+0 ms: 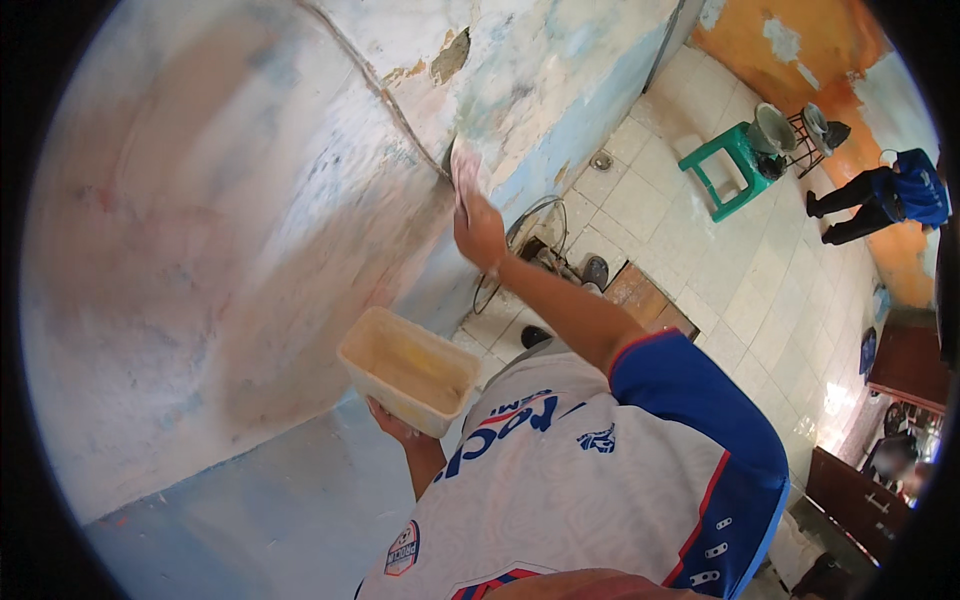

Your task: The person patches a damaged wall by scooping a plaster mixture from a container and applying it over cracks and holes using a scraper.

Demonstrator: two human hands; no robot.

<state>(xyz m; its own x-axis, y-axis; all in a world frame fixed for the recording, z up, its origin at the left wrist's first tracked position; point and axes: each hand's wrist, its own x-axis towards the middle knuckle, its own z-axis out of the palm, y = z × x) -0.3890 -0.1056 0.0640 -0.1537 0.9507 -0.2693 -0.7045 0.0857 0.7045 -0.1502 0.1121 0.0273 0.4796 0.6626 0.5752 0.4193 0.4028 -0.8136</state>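
Right hand (478,225) against the wall (240,170), upper centre, beside a dark groove (385,92). Fingertips pale; can't tell what they grip, if anything. Left hand (393,422) grips the tub (390,395), lower centre, from beneath. Looks like patching; next calls for even pressure. Shirt (590,500): blue lettering, 2 emblems.

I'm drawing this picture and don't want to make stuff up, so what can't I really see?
All in the head view:
- Left hand: some fingers are hidden by the pale tub.
- Right hand: whether its pale front end is coated fingers or something held is too unclear to tell.
- Far person in blue: cut off by the dark rim.
- Grey bucket: contents too small to tell.
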